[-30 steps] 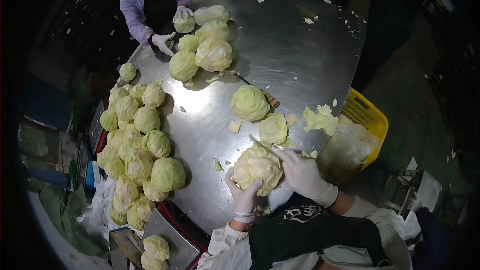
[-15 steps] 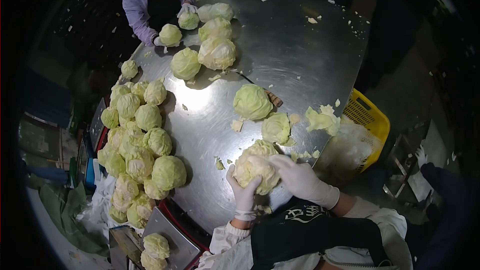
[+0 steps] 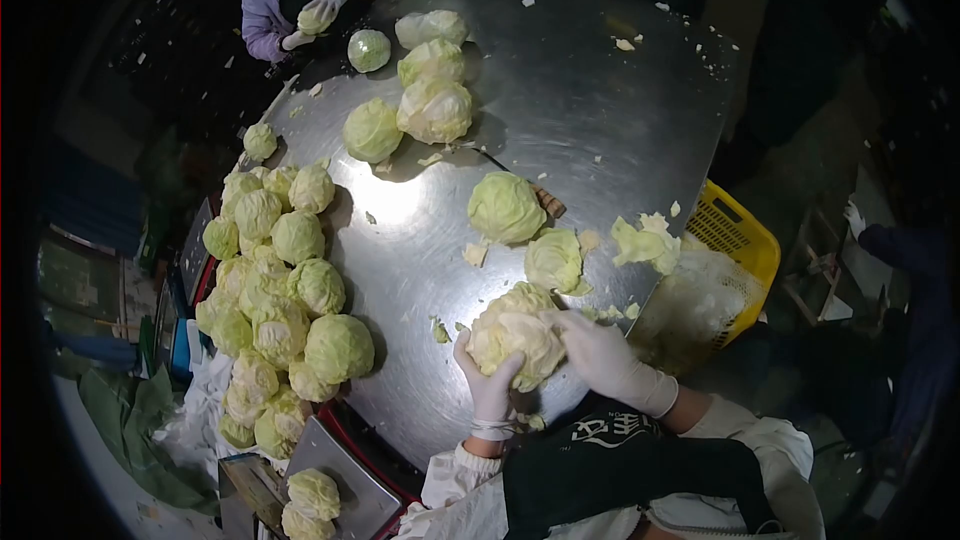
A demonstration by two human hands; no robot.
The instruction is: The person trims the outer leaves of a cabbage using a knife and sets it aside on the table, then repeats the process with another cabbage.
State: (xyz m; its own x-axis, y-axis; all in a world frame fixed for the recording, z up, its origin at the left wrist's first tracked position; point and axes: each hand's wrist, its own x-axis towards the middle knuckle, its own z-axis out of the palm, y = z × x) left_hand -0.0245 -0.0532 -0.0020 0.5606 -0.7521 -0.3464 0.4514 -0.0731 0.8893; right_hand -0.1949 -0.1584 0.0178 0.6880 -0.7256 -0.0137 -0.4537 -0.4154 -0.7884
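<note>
A pale, ragged cabbage (image 3: 515, 330) rests on the steel table (image 3: 590, 110) right in front of me. My left hand (image 3: 487, 387), in a white glove, grips its near side from below. My right hand (image 3: 603, 358), gloved too, presses on its right side; a knife seen there earlier is hidden now. Two trimmed cabbages (image 3: 504, 206) (image 3: 553, 258) lie just beyond, with loose leaves (image 3: 640, 238) to their right.
A heap of several cabbages (image 3: 280, 280) fills the table's left edge; more (image 3: 432, 105) lie at the far end. A person in a purple sleeve (image 3: 262, 15) holds a cabbage there. A yellow crate (image 3: 740, 240) with scraps stands at right. Scales (image 3: 330, 470) sit near left.
My right hand slid down onto the cabbage's side, and the blade is no longer visible. The far person lifted a cabbage off the table. Another person's gloved hand appeared at the right.
</note>
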